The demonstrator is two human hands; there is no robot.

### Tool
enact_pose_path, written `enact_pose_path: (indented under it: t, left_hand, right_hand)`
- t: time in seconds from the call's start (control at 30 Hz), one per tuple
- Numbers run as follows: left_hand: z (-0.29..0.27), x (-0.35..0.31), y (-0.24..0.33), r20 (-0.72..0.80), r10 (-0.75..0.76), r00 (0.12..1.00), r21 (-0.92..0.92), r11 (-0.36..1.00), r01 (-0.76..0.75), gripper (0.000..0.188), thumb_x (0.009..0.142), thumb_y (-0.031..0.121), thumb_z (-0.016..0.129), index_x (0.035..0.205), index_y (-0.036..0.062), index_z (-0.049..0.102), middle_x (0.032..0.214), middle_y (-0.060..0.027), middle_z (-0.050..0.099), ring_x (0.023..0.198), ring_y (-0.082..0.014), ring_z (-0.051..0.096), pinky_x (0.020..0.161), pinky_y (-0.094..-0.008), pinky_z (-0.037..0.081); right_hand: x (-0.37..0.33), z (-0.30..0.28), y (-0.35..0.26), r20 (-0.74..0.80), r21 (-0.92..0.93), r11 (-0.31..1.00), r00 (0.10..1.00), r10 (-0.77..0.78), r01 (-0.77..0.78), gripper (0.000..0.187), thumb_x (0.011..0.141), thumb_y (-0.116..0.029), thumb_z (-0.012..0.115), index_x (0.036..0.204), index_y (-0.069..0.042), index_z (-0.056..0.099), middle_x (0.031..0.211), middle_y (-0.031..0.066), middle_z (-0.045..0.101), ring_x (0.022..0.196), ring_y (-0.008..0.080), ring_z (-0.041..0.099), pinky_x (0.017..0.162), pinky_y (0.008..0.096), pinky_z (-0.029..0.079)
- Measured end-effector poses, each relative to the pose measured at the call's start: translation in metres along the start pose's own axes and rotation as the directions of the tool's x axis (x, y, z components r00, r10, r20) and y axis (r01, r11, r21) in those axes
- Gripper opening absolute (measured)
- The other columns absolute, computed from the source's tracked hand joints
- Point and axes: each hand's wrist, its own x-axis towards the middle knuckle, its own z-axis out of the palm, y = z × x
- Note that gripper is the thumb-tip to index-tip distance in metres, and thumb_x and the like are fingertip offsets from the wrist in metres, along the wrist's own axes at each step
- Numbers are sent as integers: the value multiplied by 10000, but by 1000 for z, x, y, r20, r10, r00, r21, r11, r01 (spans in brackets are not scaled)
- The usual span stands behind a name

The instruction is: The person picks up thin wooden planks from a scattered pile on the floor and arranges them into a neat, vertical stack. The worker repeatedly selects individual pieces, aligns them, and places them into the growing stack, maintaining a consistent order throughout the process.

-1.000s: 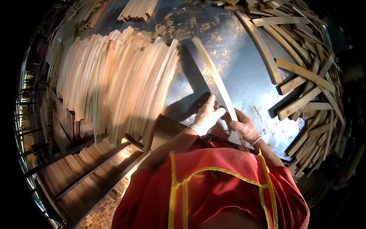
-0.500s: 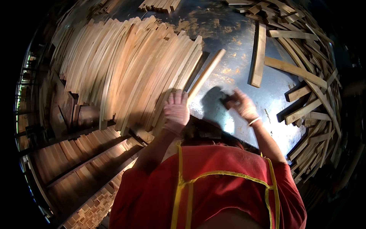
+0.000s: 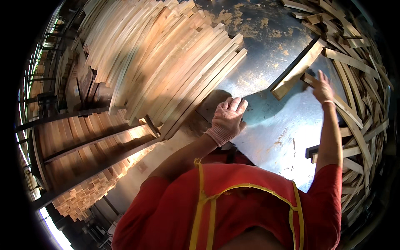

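My left hand (image 3: 228,118), in a pale knitted glove, is over the near edge of the dark metal table (image 3: 266,143). Its fingers are loosely bent and slightly apart, with nothing visible in them. Just to its left is the end of a broad row of wooden strips (image 3: 183,62), laid side by side. My right hand (image 3: 323,88) reaches far right, its fingers across a wooden strip (image 3: 348,111) and seemingly closed around it near its dark end; the underside of the grip is hidden. Close by, another wooden strip (image 3: 298,68) lies slanted on the metal.
A tangled heap of loose wooden strips (image 3: 366,96) covers the right side. At lower left, stacked wood pieces (image 3: 87,154) stand between dark rails (image 3: 100,164). Below them shows another pile of wood ends (image 3: 93,193).
My left hand has come off the row and moved right. My right hand has reached out right to a strip. The separate strip beside the row now lies against it. The view has turned.
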Motion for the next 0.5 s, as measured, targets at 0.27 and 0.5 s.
enact_pose_path:
  t: [0.27, 0.5]
  left_hand:
    - [-10, 111, 52, 204, -32, 978, 30, 999, 26, 969, 914, 665, 665, 1593, 45, 362, 1498, -214, 452, 1371, -345, 465, 1079, -507, 422]
    - [44, 171, 54, 206, 51, 977, 318, 941, -116, 646, 943, 343, 695, 1488, 41, 527, 1292, -155, 635, 1122, -316, 645, 835, -437, 529]
  right_hand:
    - [-58, -89, 5, 221, 373, 924, 959, -179, 87, 510, 869, -249, 828, 1335, -108, 675, 965, 174, 757, 919, 340, 751, 829, 453, 587]
    - [-55, -221, -87, 175, 780, 609, 984, 14, -147, 317, 990, -330, 733, 1077, -27, 699, 870, 35, 688, 788, 122, 601, 728, 326, 492]
